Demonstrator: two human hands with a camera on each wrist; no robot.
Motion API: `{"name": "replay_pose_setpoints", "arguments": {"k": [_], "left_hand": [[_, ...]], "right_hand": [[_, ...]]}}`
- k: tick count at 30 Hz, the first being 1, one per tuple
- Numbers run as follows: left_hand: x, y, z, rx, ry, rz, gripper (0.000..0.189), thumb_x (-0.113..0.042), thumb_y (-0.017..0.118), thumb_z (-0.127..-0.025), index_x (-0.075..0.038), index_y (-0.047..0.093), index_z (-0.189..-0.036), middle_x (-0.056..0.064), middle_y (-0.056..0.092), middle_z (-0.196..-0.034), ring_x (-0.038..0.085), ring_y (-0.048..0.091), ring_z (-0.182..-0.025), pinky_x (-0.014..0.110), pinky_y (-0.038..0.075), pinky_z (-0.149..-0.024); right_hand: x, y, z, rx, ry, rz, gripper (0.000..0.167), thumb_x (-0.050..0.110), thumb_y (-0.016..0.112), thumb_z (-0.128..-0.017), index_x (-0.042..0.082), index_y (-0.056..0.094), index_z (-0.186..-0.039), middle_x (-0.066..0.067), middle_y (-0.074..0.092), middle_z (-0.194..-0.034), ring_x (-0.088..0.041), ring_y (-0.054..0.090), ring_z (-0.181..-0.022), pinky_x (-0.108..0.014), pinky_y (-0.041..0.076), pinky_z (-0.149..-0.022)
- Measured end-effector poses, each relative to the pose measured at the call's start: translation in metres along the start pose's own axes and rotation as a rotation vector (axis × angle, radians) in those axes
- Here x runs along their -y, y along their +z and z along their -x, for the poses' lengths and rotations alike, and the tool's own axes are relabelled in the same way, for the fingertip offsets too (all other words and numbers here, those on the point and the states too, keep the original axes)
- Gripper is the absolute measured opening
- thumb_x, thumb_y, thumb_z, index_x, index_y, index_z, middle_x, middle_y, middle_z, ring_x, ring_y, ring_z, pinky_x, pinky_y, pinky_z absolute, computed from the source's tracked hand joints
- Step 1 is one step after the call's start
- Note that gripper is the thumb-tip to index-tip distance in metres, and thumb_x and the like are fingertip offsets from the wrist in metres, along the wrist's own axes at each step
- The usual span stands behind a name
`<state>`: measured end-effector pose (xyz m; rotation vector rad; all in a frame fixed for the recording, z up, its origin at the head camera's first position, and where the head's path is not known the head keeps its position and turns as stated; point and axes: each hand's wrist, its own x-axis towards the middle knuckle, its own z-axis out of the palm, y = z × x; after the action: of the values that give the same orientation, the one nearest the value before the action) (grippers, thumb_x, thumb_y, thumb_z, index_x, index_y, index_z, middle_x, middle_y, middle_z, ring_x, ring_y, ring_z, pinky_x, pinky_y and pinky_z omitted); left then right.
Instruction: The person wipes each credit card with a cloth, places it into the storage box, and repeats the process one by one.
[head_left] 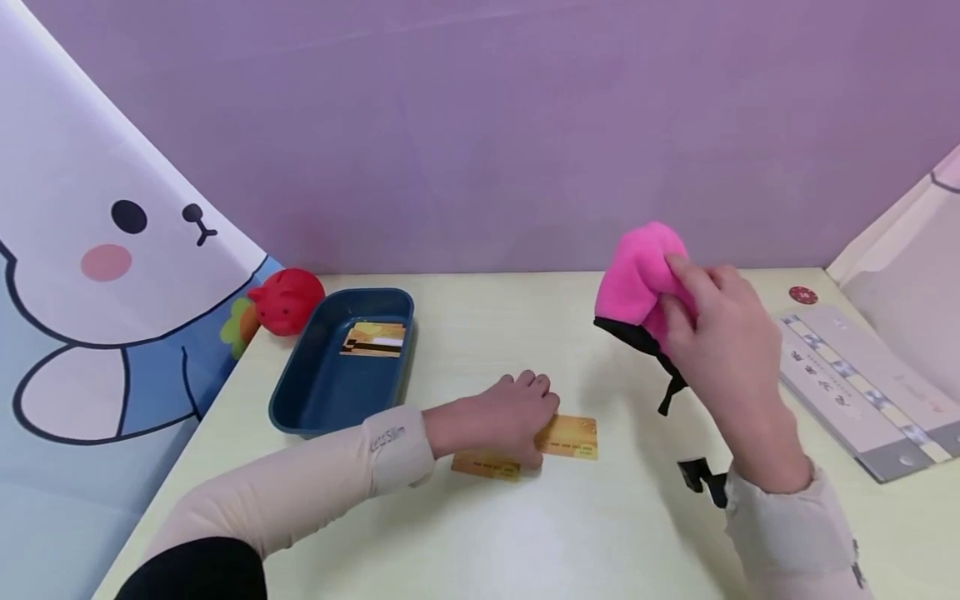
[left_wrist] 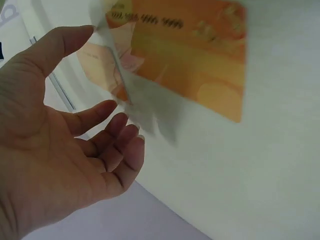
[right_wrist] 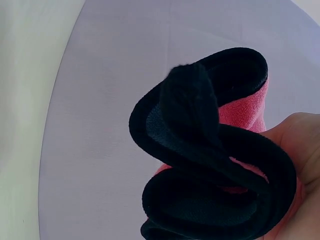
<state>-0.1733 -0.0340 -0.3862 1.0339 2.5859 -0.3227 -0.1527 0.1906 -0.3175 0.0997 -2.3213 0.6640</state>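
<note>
My right hand (head_left: 723, 337) holds up a soft, bunched pink fleecy cloth item (head_left: 637, 279) with black trim and a dangling black strap, pinched between thumb and fingers. The right wrist view shows its folded black rim (right_wrist: 200, 155) from below. My left hand (head_left: 498, 417) is low over the table among gold bank cards. One gold card (head_left: 573, 437) lies right of its fingers, another (head_left: 486, 467) sticks out on the near side. In the left wrist view the curled thumb and fingers (left_wrist: 95, 120) grip a card's edges, seen nearly edge-on, beside a flat gold card (left_wrist: 190, 55).
A blue tray (head_left: 337, 392) with gold cards (head_left: 373, 339) in it stands at the left. Behind it sits a red piggy bank (head_left: 288, 300). At the right lie a grey booklet (head_left: 862, 383) and a red chip (head_left: 802, 295). A black strap piece (head_left: 701, 477) is near my right wrist.
</note>
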Motion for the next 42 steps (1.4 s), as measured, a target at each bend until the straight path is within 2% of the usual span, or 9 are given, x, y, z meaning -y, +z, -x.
{"name": "replay_pose_setpoints", "arguments": {"k": [8, 13, 19, 22, 28, 31, 33, 38, 42], "left_hand": [[0.000, -0.008, -0.013, 0.057, -0.001, 0.016, 0.065, -0.057, 0.073, -0.081, -0.016, 0.055, -0.128, 0.000, 0.049, -0.118, 0.017, 0.041, -0.108, 0.033, 0.043, -0.091], [0.002, -0.009, -0.016, 0.052, 0.007, 0.064, 0.068, -0.054, 0.075, -0.080, -0.016, 0.050, -0.131, -0.001, 0.050, -0.117, 0.015, 0.042, -0.106, 0.031, 0.043, -0.092], [0.002, -0.008, -0.015, 0.056, -0.007, 0.315, 0.055, -0.039, 0.079, -0.082, -0.023, 0.046, -0.123, -0.008, 0.057, -0.099, 0.012, 0.052, -0.092, 0.026, 0.045, -0.079], [0.003, -0.003, -0.017, 0.055, -0.006, 0.428, 0.048, -0.034, 0.078, -0.085, -0.026, 0.048, -0.122, -0.009, 0.058, -0.098, 0.011, 0.055, -0.087, 0.026, 0.045, -0.076], [0.014, 0.013, -0.019, -0.011, 0.077, 0.699, 0.017, -0.023, 0.075, -0.090, -0.026, 0.063, -0.101, -0.010, 0.063, -0.093, 0.010, 0.055, -0.082, 0.023, 0.045, -0.073], [0.023, 0.018, -0.019, -0.079, 0.123, 0.838, 0.005, -0.022, 0.072, -0.092, -0.023, 0.069, -0.096, -0.008, 0.064, -0.089, 0.009, 0.053, -0.079, 0.022, 0.043, -0.070], [0.030, 0.017, -0.019, -0.155, 0.137, 0.917, 0.007, -0.020, 0.069, -0.095, -0.020, 0.072, -0.101, -0.005, 0.066, -0.092, 0.009, 0.053, -0.079, 0.021, 0.044, -0.070], [0.044, 0.006, -0.019, -0.455, 0.073, 1.068, 0.028, -0.011, 0.064, -0.098, -0.014, 0.067, -0.126, 0.004, 0.067, -0.102, 0.012, 0.057, -0.083, 0.023, 0.049, -0.067], [0.050, -0.005, -0.022, -0.706, 0.009, 1.241, 0.038, -0.009, 0.067, -0.096, -0.014, 0.061, -0.132, 0.007, 0.062, -0.094, 0.016, 0.055, -0.080, 0.025, 0.046, -0.066]], "right_hand": [[0.001, 0.002, 0.000, 0.012, 0.003, -0.002, 0.039, 0.014, 0.063, -0.095, 0.012, 0.064, -0.134, -0.021, 0.063, -0.106, -0.038, 0.058, -0.095, -0.060, 0.045, -0.065], [0.000, 0.003, 0.000, 0.002, -0.009, 0.002, 0.039, 0.014, 0.063, -0.095, 0.012, 0.065, -0.134, -0.021, 0.063, -0.106, -0.038, 0.058, -0.095, -0.060, 0.046, -0.064], [-0.001, 0.002, -0.001, 0.000, -0.010, 0.002, 0.039, 0.014, 0.063, -0.095, 0.011, 0.065, -0.134, -0.021, 0.063, -0.107, -0.039, 0.058, -0.096, -0.060, 0.046, -0.065], [-0.001, 0.001, -0.001, -0.004, -0.010, 0.000, 0.039, 0.014, 0.063, -0.095, 0.011, 0.065, -0.133, -0.021, 0.063, -0.107, -0.039, 0.058, -0.096, -0.060, 0.045, -0.066], [-0.005, -0.002, -0.001, 0.003, 0.024, -0.007, 0.039, 0.015, 0.064, -0.095, 0.010, 0.064, -0.134, -0.023, 0.064, -0.113, -0.040, 0.059, -0.103, -0.063, 0.045, -0.073], [-0.010, -0.007, -0.002, -0.012, 0.063, -0.012, 0.040, 0.016, 0.064, -0.095, 0.011, 0.064, -0.135, -0.024, 0.064, -0.118, -0.042, 0.059, -0.108, -0.065, 0.044, -0.076], [-0.012, -0.013, -0.003, -0.044, 0.081, -0.013, 0.039, 0.016, 0.063, -0.096, 0.011, 0.064, -0.135, -0.025, 0.064, -0.120, -0.042, 0.059, -0.109, -0.066, 0.043, -0.076], [-0.014, -0.024, -0.005, -0.132, 0.078, -0.029, 0.037, 0.015, 0.063, -0.095, 0.010, 0.066, -0.132, -0.025, 0.064, -0.116, -0.042, 0.060, -0.103, -0.065, 0.044, -0.076], [-0.012, -0.024, -0.004, -0.127, 0.074, -0.030, 0.038, 0.015, 0.063, -0.095, 0.011, 0.065, -0.133, -0.025, 0.064, -0.114, -0.043, 0.060, -0.101, -0.064, 0.043, -0.075]]}}
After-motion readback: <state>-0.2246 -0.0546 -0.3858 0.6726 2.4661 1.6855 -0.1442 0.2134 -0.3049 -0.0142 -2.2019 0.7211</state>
